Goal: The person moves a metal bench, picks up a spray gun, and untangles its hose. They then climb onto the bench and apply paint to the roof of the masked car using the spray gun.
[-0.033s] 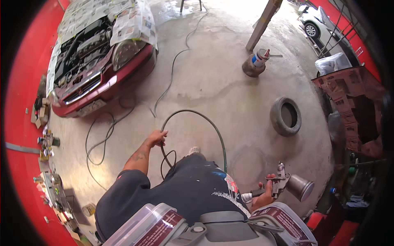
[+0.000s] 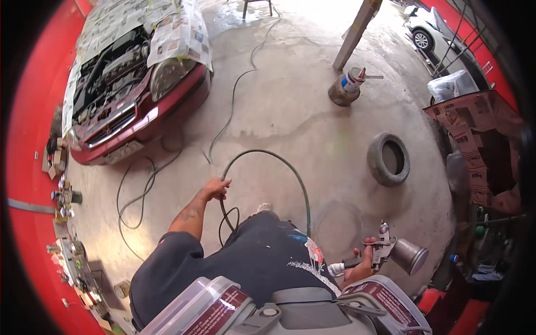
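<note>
My left hand (image 2: 215,188) is closed around a dark green air hose (image 2: 267,151), held out in front of my body at the left. From that hand the hose arches up and over to the right, then drops behind my shirt; a smaller loop hangs below the hand. Low on the right, my right hand (image 2: 363,264) grips a metal spray gun (image 2: 382,249) by its handle. A silver paint cup (image 2: 409,256) juts out from the gun's right side. A white fitting (image 2: 336,269) sits at the handle's lower end.
A red car (image 2: 134,125), its engine bay exposed and body masked with newspaper, stands at the far left. A tire (image 2: 389,159) lies right of centre, with a can on a stand (image 2: 346,89) beyond it. More hose (image 2: 146,190) snakes over the floor. Cluttered shelves (image 2: 72,257) line the left wall.
The view has shifted very slightly. Both hands keep their holds on the hose and the spray gun.
</note>
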A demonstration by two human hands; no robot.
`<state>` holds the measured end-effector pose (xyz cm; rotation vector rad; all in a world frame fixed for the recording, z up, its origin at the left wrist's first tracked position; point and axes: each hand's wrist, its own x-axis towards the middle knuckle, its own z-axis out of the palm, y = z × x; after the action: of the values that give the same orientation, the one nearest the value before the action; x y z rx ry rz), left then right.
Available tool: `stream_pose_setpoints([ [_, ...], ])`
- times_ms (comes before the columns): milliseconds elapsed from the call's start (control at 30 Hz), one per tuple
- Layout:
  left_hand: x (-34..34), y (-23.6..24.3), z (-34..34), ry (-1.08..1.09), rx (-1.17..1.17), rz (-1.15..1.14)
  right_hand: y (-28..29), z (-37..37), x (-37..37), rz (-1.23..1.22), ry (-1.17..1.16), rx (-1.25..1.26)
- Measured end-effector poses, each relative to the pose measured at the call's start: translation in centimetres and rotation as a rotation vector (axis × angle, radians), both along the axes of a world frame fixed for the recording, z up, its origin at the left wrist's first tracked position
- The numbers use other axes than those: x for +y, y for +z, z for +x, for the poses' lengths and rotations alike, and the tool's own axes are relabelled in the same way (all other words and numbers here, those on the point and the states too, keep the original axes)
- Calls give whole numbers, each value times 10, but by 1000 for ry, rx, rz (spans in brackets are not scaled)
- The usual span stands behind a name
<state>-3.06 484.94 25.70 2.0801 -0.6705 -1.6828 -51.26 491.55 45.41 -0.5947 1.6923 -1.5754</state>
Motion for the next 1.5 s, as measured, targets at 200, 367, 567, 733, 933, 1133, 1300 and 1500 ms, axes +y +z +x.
stream_pose_setpoints([
  [200, -103, 19, 6, -204, -92, -53, 10, 13, -105, 12, -79, 80],
  [367, -147, -22, 22, -37, -148, -27, -3, 14, -225, 46, -24, 43],
  [567, -152, -90, 17, 141, -189, 368, -21, 2, -415, -54, 165, -16],
  [733, -195, -55, -60, 141, -70, 487, 5, 25, -568, -64, 477, 51],
  [933, -275, -101, -72, -7, -105, 331, 3, 90, -712, -124, 757, 58],
  [1133, -463, -152, 19, 334, 97, 490, -19, 183, -848, -115, 842, -3],
  [1300, -724, -84, 126, -65, -491, -202, 0, 240, -950, -175, 915, 5],
  [1500, -936, 45, 151, 81, -404, -529, -9, 299, -1066, -133, 937, -32],
])
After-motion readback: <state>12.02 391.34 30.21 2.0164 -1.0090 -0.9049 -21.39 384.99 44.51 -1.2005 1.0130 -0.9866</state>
